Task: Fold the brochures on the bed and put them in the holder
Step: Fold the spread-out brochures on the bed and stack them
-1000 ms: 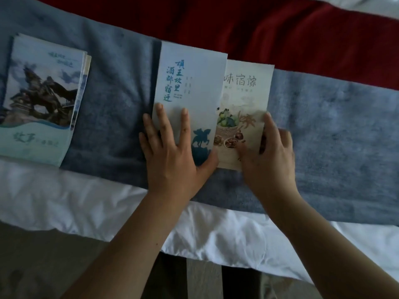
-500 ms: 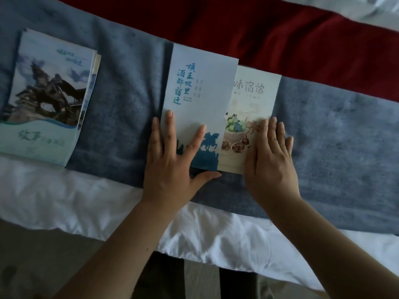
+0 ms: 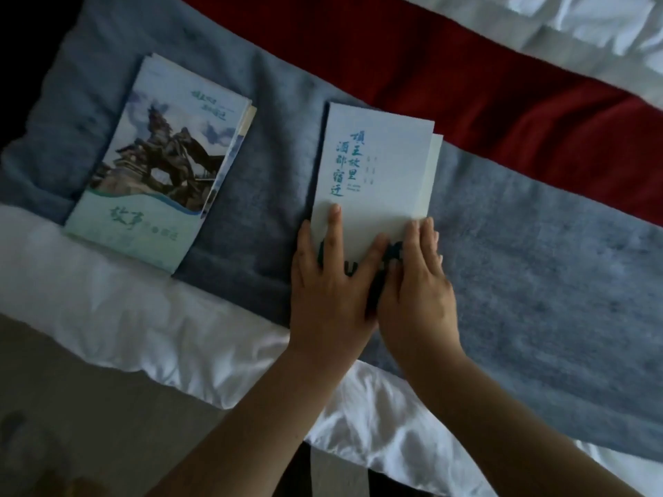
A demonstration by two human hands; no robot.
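A pale blue brochure [image 3: 376, 174] with blue lettering lies folded on the grey-blue blanket [image 3: 538, 281]. Only a thin strip of its inner panel shows along the right edge. My left hand [image 3: 330, 281] lies flat on its lower left part with fingers straight. My right hand [image 3: 416, 281] presses flat on its lower right part, right beside the left hand. To the left sits the holder [image 3: 158, 166], a blue-green pocket with a statue picture, with brochure edges showing at its right side.
A dark red band [image 3: 466, 84] of bedding runs behind the blanket. White sheets [image 3: 143, 317] hang over the near bed edge, and more white bedding [image 3: 592, 26] lies at the top right. Floor [image 3: 71, 425] shows at the lower left.
The blue front panel has closed to the right over the food-picture panel, which is now covered. My right hand slid left to meet my left hand on the brochure.
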